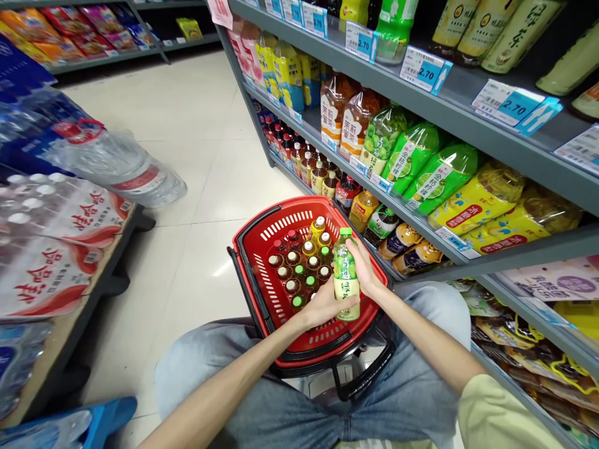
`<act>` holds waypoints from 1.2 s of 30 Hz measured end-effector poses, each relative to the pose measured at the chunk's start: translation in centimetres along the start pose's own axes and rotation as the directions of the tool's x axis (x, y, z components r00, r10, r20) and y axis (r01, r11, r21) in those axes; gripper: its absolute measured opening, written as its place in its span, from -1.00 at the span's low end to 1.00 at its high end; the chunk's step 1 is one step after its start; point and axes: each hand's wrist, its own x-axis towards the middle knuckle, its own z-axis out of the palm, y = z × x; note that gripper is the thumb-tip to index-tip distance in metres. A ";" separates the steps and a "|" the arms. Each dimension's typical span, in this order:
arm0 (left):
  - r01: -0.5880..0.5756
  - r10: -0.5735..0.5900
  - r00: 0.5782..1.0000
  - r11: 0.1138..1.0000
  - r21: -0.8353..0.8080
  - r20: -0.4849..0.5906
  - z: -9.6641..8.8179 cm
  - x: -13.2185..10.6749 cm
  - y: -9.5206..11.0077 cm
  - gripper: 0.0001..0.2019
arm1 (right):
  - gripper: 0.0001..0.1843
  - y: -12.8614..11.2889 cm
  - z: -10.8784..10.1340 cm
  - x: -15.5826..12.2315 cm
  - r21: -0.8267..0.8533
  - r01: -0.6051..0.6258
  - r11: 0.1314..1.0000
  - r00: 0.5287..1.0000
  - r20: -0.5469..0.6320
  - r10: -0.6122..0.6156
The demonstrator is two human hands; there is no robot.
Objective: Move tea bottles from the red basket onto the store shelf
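Note:
A green-tea bottle [345, 274] with a green cap and a pale yellow-green label stands upright above the red shopping basket [262, 234]. Both hands hold it. My left hand [324, 304] wraps its lower part from the left. My right hand [364, 269] grips it from the right, fingers round the upper label. Inside the basket stand several capped drink bottles [302, 262] packed together, with green, white and red caps. The basket rests on the floor in front of my knees.
Grey shelves [468, 118] on the right carry bottled drinks, large green and yellow bottles and price tags. Packs of bottled water [60, 218] lie on a low stand at the left. A pale tiled aisle [187, 156] runs ahead.

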 end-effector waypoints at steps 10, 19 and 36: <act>-0.062 0.061 0.996 0.998 0.009 0.065 0.2 -0.1 -0.8 -0.22 | -0.52 -0.8 0.1 -0.2 0.055 -0.085 0.995 0.996 -0.009 0.086; 0.052 -0.052 0.997 0.999 -0.005 0.058 0.7 -0.8 1.4 -0.30 | -0.55 -0.6 -0.4 0.1 0.111 -0.208 0.972 0.978 -0.004 0.210; 0.077 -0.072 0.988 0.996 -0.034 0.139 0.7 -1.1 1.0 -0.42 | -0.56 -1.8 -0.1 -0.4 0.170 -0.340 0.925 0.940 0.041 0.338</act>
